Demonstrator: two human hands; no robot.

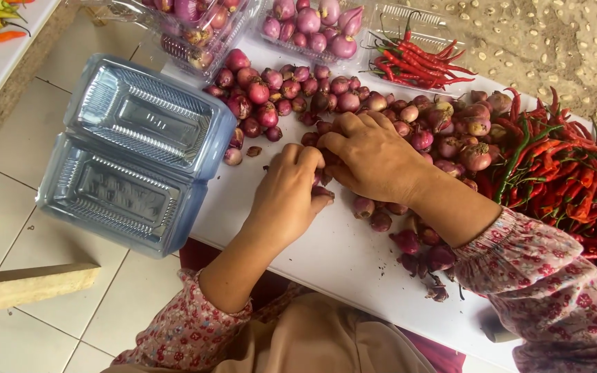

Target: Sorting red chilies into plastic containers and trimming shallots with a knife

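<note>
At the far side of the white table [326,255] stand three clear plastic boxes: one at the left [198,31] and one in the middle [309,27], both filled with purple-red shallots, and one to the right [419,52] holding a bundle of red chillies. An empty stack of clear hinged boxes [133,152] lies open at the table's left edge, overhanging the tiled floor [50,131].

Loose shallots [278,93] spread across the middle of the table, and a heap of red chillies [568,173] (a few green among them) fills the right end.

The left hand [288,197] is curled, fingers bent in around shallots at the near rim of the pile; how many it has hold of cannot be told. The right hand [371,155] lies palm-down just beside it, touching it, fingers bent over the same shallots, its grasp hidden beneath the palm.

The near strip of table, between the hands and the person's lap, is bare white surface; a few shallots [419,252] lie by the right forearm.
</note>
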